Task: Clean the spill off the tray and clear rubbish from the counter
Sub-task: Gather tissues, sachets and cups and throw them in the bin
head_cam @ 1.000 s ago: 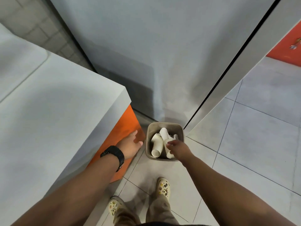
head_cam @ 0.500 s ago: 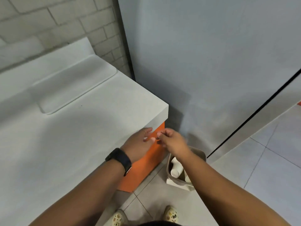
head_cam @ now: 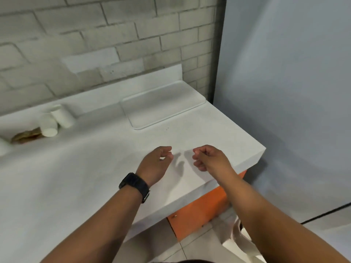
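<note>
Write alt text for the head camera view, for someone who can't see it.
Two bare hands, left hand and right hand, hover empty with fingers loosely curled over a white counter. A white tray lies flat near the brick wall; far left, two paper cups lie beside a brown spill.

A white counter [head_cam: 95, 177] is seen under the fingers; an orange cabinet [head_cam: 201, 211] below them; white cups [head_cam: 55, 120] and a brown spill [head_cam: 26, 136] far left; a black watch [head_cam: 134, 186] behind.
</note>
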